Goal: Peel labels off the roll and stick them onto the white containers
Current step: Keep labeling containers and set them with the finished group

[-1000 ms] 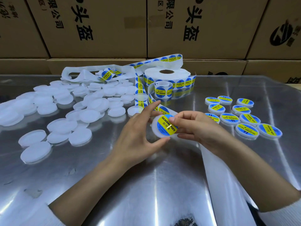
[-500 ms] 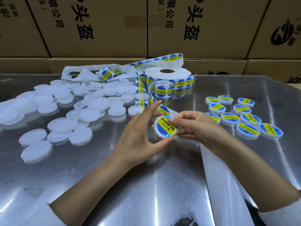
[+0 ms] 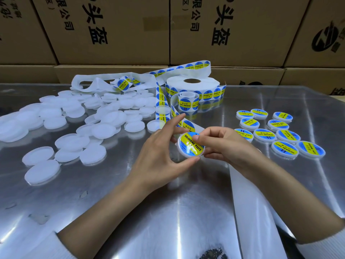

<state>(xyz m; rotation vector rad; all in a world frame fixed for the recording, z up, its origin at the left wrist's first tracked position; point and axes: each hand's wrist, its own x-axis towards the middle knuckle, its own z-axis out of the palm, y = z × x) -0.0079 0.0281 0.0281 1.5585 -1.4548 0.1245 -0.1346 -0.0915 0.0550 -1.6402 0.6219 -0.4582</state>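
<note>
While both hands (image 3: 188,146) pinch it, labelled container (image 3: 190,145) tilted, contents hidden

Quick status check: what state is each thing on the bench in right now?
held container: labelled, off the table, between both hands
left hand: grips the held container's rim
right hand: thumb presses the label down
label roll: partly unwound, lying flat
finished containers: labelled, grouped at right
blank containers: unlabelled, heaped at left
backing strip: stripped, trailing off the table edge
</note>
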